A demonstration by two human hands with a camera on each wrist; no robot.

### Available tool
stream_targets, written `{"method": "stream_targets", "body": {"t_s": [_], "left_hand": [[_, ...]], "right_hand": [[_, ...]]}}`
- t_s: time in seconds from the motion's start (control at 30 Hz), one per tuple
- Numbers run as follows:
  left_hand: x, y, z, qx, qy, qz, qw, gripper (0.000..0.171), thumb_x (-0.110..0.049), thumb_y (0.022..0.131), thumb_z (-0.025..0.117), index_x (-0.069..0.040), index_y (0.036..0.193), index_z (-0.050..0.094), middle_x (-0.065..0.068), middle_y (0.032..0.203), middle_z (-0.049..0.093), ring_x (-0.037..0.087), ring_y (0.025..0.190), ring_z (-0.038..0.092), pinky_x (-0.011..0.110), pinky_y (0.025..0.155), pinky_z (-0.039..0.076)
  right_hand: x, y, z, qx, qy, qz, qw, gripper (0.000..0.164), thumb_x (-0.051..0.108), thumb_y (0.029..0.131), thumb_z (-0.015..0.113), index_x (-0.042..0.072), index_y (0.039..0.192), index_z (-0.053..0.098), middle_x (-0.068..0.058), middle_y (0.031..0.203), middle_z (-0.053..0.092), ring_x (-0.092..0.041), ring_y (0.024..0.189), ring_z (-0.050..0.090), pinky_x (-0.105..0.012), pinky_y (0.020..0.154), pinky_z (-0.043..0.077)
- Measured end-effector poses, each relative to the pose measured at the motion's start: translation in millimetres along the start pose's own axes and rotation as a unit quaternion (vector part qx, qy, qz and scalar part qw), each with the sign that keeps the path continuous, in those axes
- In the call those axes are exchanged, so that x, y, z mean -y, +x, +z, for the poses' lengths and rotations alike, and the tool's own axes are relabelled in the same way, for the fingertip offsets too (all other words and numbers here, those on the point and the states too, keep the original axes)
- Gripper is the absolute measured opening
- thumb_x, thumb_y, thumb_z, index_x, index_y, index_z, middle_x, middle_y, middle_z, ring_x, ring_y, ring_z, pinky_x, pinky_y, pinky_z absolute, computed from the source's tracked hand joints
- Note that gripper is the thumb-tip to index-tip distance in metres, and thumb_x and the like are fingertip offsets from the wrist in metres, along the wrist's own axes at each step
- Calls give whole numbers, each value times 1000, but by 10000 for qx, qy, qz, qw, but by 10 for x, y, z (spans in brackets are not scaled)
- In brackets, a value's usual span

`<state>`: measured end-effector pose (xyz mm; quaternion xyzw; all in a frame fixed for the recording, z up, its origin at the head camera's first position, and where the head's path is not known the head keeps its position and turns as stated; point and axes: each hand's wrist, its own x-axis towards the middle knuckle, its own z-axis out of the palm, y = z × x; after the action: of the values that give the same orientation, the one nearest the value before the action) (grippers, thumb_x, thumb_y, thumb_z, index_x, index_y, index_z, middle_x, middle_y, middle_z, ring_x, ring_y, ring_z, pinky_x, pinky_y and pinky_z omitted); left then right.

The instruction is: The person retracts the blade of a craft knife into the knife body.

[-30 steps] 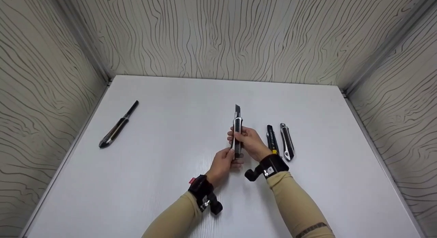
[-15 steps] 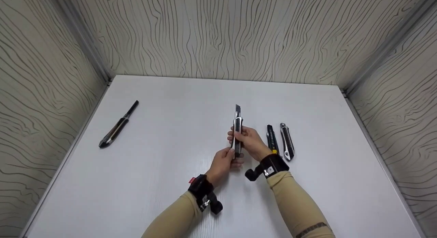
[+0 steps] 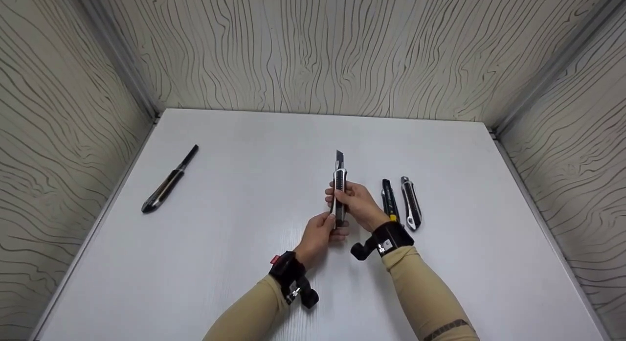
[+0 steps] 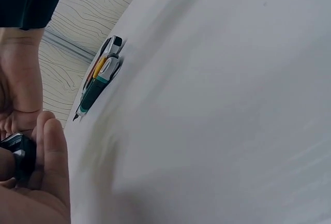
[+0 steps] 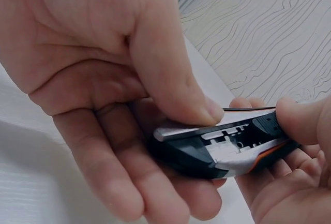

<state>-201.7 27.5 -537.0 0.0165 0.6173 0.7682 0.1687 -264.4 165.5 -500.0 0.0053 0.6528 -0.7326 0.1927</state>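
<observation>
A silver and black snap-off utility knife [image 3: 340, 176] is held upright in front of me, its blade [image 3: 339, 156] out at the far end. My left hand [image 3: 315, 237] pinches the butt end, thumb on top and fingers beneath. Higher up the handle, my right hand [image 3: 362, 205] grips it; in the right wrist view that hand's thumb [image 5: 297, 114] lies over the black slider [image 5: 262, 127]. The right wrist view also shows the left thumb pressing the silver edge. In the left wrist view only the knife's dark end [image 4: 26, 158] shows among the left fingers [image 4: 55, 151].
Two more utility knives lie right of my hands: a black one with a yellow part [image 3: 389, 199] and a silver and dark one [image 3: 412, 204]. Far left lies a dark-handled knife [image 3: 164, 190] with its blade out. The white table [image 3: 254, 155] ends at patterned walls [image 3: 313, 52].
</observation>
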Motion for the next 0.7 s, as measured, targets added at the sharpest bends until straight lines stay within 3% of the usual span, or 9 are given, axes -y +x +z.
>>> {"method": "stream_targets", "body": {"t_s": [0.7], "left_hand": [[-20,-1,17,-136,16,-193,9997,36,-15,106,36,10,126,53,25,112,68,21,90,73,35,81,61]], "right_hand": [[-8,4,4,-110,-88,105,9998,40,2,100,49,-6,138,42,-24,133,57,-15,101,67,-32,99,53]]}}
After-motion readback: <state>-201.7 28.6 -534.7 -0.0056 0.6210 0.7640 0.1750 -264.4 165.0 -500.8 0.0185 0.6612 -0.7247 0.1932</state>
